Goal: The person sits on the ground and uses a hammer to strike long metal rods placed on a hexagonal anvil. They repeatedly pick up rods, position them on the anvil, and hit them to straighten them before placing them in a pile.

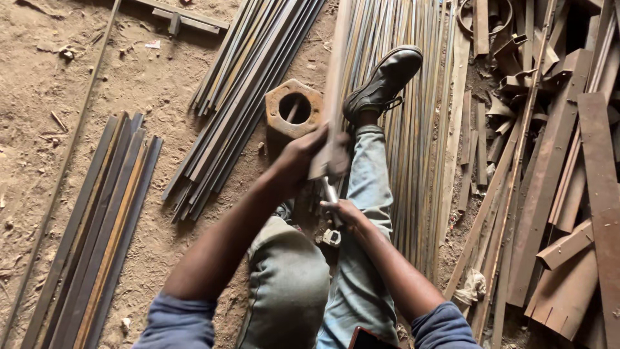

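Note:
My left hand [303, 155] grips a long flat metal strip [334, 77] that runs up and away from me, held near its lower end. My right hand [345, 212] is closed around a thin metal tool with a handle [330, 192] just below the left hand; its lower end [332, 237] pokes out under the hand. Both hands are above my legs in light jeans [368, 187]. My right foot in a black shoe [384, 81] rests on a bundle of long metal strips [413, 129].
A rusty hexagonal block with a round hole [294, 110] sits on the dirt beside the left hand. More strip bundles lie at centre [252, 84] and left [103, 232]. A heap of rusty offcuts and flat bars [555, 161] fills the right side.

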